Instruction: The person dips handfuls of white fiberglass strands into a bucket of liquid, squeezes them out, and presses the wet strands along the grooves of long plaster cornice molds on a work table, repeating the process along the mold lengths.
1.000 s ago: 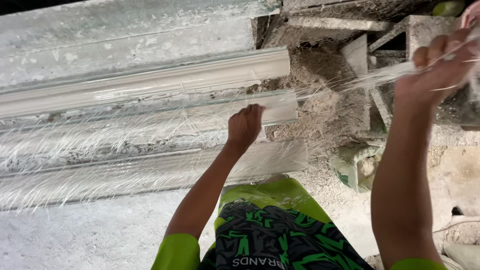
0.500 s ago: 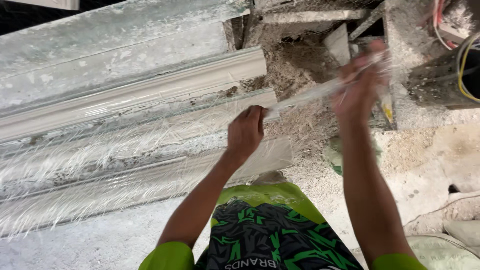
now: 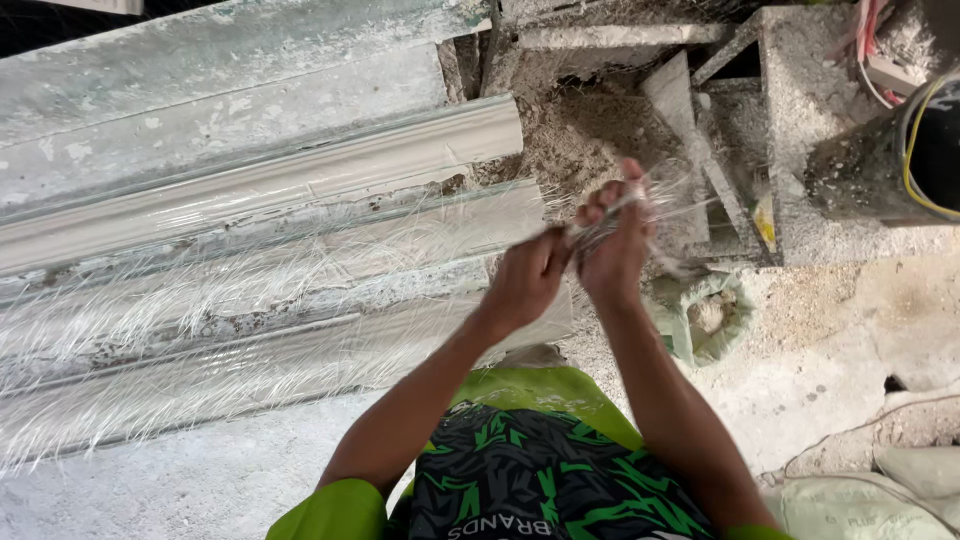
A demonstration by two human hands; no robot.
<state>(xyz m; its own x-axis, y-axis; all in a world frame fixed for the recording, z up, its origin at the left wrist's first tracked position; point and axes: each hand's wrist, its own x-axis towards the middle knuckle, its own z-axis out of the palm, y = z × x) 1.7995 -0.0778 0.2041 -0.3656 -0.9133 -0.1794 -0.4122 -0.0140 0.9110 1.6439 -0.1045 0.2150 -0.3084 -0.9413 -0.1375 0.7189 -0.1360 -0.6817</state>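
Note:
My left hand (image 3: 525, 280) and my right hand (image 3: 615, 245) are close together, both closed on a thin bundle of white fibre strands (image 3: 640, 205) stretched between them. They hover just past the right end of long grey moulded cornice pieces (image 3: 280, 190) lying side by side on the work surface. Loose white fibres (image 3: 200, 310) are spread along the lower mouldings.
A small green bag with powder (image 3: 705, 315) sits on the dusty floor right of my hands. Concrete blocks and rubble (image 3: 800, 110) lie at the upper right, with a dark round container and yellow cable (image 3: 930, 140) at the right edge. A pale sack (image 3: 880, 500) lies bottom right.
My right hand has come down and left from high at the right, drawing the fibre bundle in. My left hand has risen off the moulding to meet it.

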